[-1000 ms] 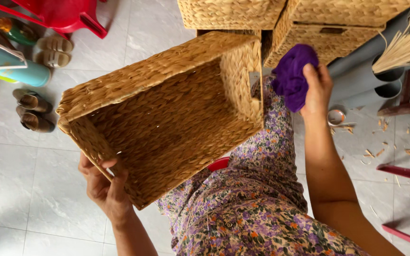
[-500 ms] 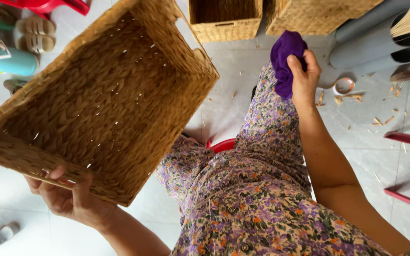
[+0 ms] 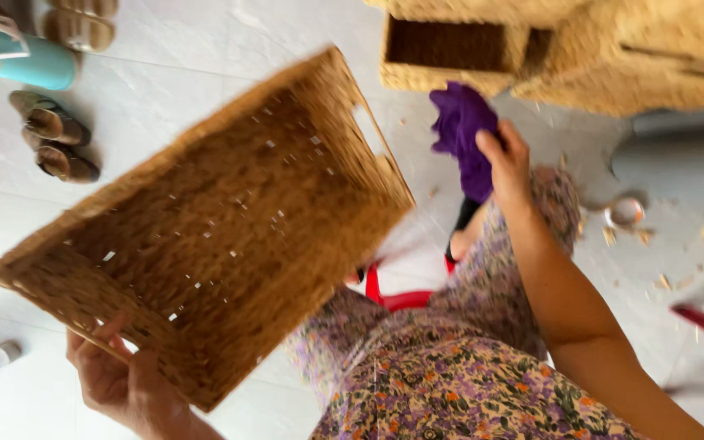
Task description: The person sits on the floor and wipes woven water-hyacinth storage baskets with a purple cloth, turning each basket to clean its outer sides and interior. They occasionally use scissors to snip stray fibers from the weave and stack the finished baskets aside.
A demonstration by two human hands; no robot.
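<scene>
Tilted further since half a second ago, the woven basket (image 3: pixel 213 244) now shows its open inside to the camera, its near rim low at the left and its far corner swung up toward the centre. A second ago it sat more squarely over the lap, opening turned away to the left. Left hand (image 3: pixel 120 383) grips the basket's lower rim, fingers curled over the edge, thumb underneath; the basket hangs off the floor from that one hold. Right hand (image 3: pixel 508 167) is closed around a purple cloth (image 3: pixel 462 134), held just beyond the basket's far corner and not touching it; it has stayed there while the basket turned.

Judgement: the turning looks like an inspection or wiping pass, with the cloth ready to go to the weave.

Beyond the basket, more woven baskets (image 3: pixel 450 53) stand on the white tiled floor (image 3: pixel 205 49). Left of the basket, brown sandals (image 3: pixel 50 138) and a teal bottle (image 3: pixel 22 61). Below the basket's right side, a floral dress (image 3: pixel 466 383) and part of a red stool (image 3: pixel 401 297). Straw scraps (image 3: pixel 662 281) lie well right of the basket.
</scene>
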